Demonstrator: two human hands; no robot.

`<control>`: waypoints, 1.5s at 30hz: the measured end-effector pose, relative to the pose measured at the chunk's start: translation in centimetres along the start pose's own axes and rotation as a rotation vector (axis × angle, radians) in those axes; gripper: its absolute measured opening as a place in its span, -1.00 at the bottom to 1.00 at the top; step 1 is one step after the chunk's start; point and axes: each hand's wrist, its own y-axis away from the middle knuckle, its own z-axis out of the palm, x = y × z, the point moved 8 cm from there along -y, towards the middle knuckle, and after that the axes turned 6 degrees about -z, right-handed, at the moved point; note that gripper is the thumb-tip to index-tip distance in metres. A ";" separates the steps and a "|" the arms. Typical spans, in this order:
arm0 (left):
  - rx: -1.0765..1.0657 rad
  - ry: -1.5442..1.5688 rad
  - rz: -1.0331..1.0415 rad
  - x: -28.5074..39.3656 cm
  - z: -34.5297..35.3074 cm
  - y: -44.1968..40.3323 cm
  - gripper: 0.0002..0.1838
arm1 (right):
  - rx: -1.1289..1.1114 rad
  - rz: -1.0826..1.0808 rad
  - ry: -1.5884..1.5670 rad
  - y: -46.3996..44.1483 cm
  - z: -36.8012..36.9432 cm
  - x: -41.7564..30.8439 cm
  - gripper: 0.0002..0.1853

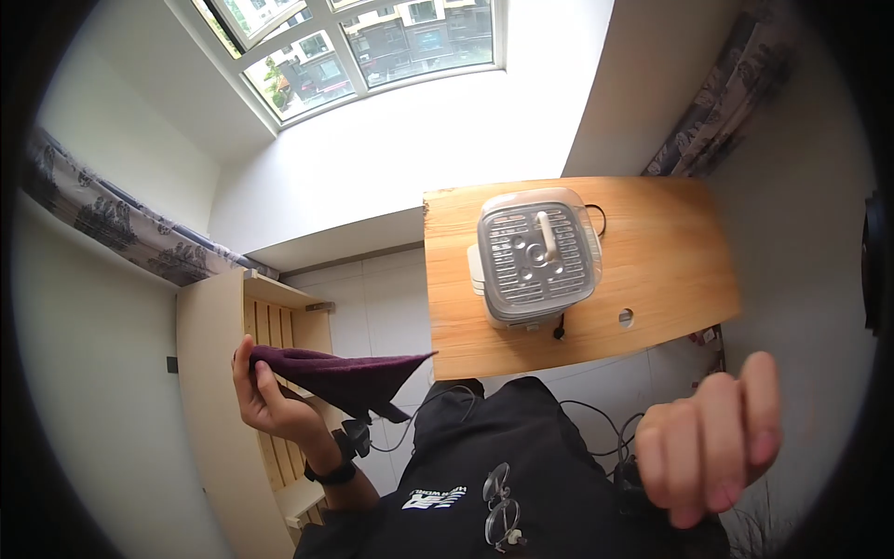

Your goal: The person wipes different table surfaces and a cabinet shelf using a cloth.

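Observation:
My left hand point(270, 401) pinches one end of a dark purple cloth point(349, 375) between thumb and fingers. The cloth stretches out to the right and its loose corner reaches the left edge of the wooden table point(666, 256). On that table stands a white steamer-like appliance point(538, 256) with a clear, slotted lid and a pale handle on top. My right hand point(712, 443) is raised at the lower right, apart from the table, its fingers loosely bent and nothing visible in them.
A pale wooden slatted shelf unit point(219, 373) stands at the left. A black cord point(596, 219) shows behind the appliance, and its plug point(559, 331) lies in front. Loose cables point(610, 429) run below the table. Glasses point(501, 508) hang on my black shirt. A window point(372, 47) lies beyond.

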 end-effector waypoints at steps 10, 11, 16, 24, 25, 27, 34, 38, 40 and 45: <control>-0.088 0.014 -0.020 3.7 2.6 7.5 -0.62 | -0.468 -0.322 -0.092 0.9 0.0 -5.1 -0.70; -0.086 -0.001 -0.005 3.9 2.4 7.4 -0.62 | -0.469 -0.325 -0.105 1.2 0.1 -5.5 -0.71; -0.174 0.113 0.005 4.2 3.9 6.6 -0.63 | -0.507 -0.334 -0.163 2.8 1.8 -7.1 -0.76; -0.213 0.186 -0.043 2.4 6.0 4.8 -0.63 | -0.545 -0.405 -0.298 4.6 4.9 -7.4 -0.82; -0.216 0.215 -0.061 1.7 6.1 4.5 -0.63 | -0.540 -0.443 -0.307 4.7 4.9 -7.2 -0.83; -0.224 0.233 -0.094 -0.1 6.3 3.8 -0.63 | -0.353 -0.619 -0.093 5.1 3.7 -6.1 -0.89; -0.265 0.146 -0.094 -4.3 4.8 2.3 -0.63 | -0.288 -0.805 0.438 6.1 3.3 2.3 -0.75; -0.220 0.137 -0.180 -6.3 1.6 1.8 -0.62 | -0.355 -0.669 0.430 4.3 3.8 5.7 -0.78; -0.173 0.101 -0.177 -6.6 -0.1 1.5 -0.62 | -0.384 -0.589 0.401 3.8 4.1 7.6 -0.79; -0.069 0.077 -0.189 -6.6 -3.8 0.8 -0.63 | -0.402 -0.380 0.281 2.9 4.9 11.3 -0.79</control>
